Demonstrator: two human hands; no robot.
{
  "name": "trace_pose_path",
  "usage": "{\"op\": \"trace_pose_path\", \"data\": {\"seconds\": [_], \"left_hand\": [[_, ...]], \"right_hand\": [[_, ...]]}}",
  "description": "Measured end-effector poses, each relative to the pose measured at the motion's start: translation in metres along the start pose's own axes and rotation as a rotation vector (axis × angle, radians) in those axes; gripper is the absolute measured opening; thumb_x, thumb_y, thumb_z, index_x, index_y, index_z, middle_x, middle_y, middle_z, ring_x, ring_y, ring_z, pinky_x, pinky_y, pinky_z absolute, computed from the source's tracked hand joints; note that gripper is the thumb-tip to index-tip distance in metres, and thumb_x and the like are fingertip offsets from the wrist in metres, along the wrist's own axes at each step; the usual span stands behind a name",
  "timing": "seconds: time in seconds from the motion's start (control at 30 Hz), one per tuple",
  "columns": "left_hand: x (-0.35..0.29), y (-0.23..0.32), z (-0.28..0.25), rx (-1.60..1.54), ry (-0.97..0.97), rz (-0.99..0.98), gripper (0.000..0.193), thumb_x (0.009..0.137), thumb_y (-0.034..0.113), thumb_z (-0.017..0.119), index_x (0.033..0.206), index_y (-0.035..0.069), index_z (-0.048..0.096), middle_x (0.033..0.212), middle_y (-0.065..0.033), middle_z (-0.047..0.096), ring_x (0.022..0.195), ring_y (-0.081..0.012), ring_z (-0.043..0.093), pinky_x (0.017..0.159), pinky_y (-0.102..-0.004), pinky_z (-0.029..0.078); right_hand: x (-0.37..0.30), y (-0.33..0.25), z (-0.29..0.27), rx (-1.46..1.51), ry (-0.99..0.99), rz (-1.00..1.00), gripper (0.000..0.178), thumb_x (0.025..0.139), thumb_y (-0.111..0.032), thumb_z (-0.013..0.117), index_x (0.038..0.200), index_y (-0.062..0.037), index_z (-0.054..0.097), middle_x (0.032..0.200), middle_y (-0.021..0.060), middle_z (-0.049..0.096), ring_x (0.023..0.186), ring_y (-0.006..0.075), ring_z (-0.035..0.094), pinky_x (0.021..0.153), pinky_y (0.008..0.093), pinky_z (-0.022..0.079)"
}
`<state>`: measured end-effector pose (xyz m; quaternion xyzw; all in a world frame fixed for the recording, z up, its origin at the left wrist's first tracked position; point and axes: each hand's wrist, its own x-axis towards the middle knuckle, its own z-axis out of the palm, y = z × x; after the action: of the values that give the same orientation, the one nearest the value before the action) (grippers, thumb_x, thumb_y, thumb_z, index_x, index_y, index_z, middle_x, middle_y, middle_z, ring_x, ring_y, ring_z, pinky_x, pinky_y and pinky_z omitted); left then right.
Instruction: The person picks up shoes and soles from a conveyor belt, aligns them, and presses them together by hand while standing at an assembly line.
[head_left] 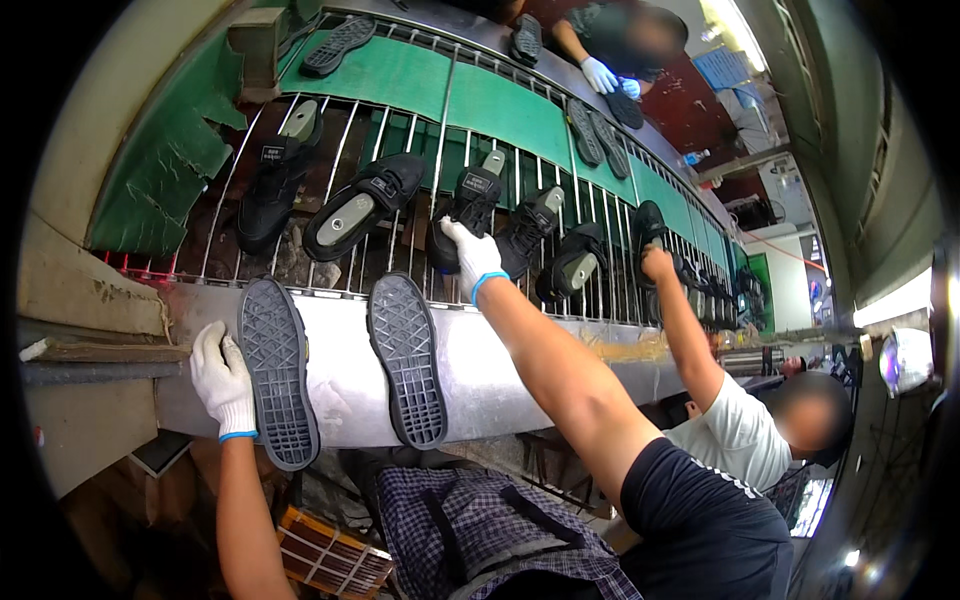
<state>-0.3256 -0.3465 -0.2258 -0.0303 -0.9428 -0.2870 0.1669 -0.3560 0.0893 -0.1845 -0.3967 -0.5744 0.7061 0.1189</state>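
My right hand (470, 258), in a white knit glove with a blue cuff, grips the toe end of a black shoe (474, 197) on the metal-rod conveyor. A pale shoe last shows in its opening. My left hand (222, 380), gloved the same way, rests on the metal ledge with its fingers loosely bent, beside the left edge of a dark grey shoe sole (278, 372). Whether it touches the sole I cannot tell. A second sole (407, 360) lies to the right, tread side up like the first.
More black shoes (365, 207) on lasts lie along the conveyor rods (340, 150). Beyond runs a green belt (400, 82) with loose soles (338, 46). A co-worker's arm (690, 330) reaches onto the conveyor at right. Across it, another person's gloved hands (603, 78) hold a sole.
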Motion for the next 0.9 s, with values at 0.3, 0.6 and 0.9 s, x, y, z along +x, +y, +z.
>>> {"op": "trace_pose_path", "data": {"seconds": [0.3, 0.6, 0.9], "left_hand": [[0.000, 0.028, -0.021, -0.325, -0.112, -0.073, 0.030, 0.100, 0.010, 0.064, 0.129, 0.001, 0.066, 0.138, -0.0189, 0.063, 0.132, -0.0359, 0.058, 0.117, -0.0435, 0.042], [-0.067, 0.179, -0.111, -1.587, -1.274, -0.767, 0.052, 0.107, 0.044, 0.059, 0.142, 0.006, 0.060, 0.136, -0.0151, 0.066, 0.120, -0.0290, 0.068, 0.107, -0.0446, 0.055], [-0.125, 0.177, -0.114, -1.788, -1.411, -0.975, 0.059, 0.103, 0.041, 0.066, 0.146, 0.002, 0.055, 0.137, -0.0145, 0.066, 0.124, -0.0287, 0.066, 0.111, -0.0464, 0.052]], "right_hand": [[-0.131, -0.067, -0.109, -0.045, -0.473, 0.015, 0.045, 0.093, -0.024, 0.079, 0.129, -0.0036, 0.063, 0.117, 0.0055, 0.071, 0.107, 0.0173, 0.068, 0.099, 0.0359, 0.054], [-0.341, -0.187, -0.145, -1.560, -0.789, -1.050, 0.080, 0.081, -0.032, 0.084, 0.153, -0.0177, 0.052, 0.123, 0.0212, 0.066, 0.115, 0.0431, 0.063, 0.099, 0.0559, 0.049], [-0.433, -0.202, -0.143, -1.266, -0.573, -0.933, 0.070, 0.081, -0.040, 0.086, 0.138, -0.0065, 0.062, 0.118, 0.0174, 0.071, 0.104, 0.0360, 0.072, 0.090, 0.0432, 0.057]]}}
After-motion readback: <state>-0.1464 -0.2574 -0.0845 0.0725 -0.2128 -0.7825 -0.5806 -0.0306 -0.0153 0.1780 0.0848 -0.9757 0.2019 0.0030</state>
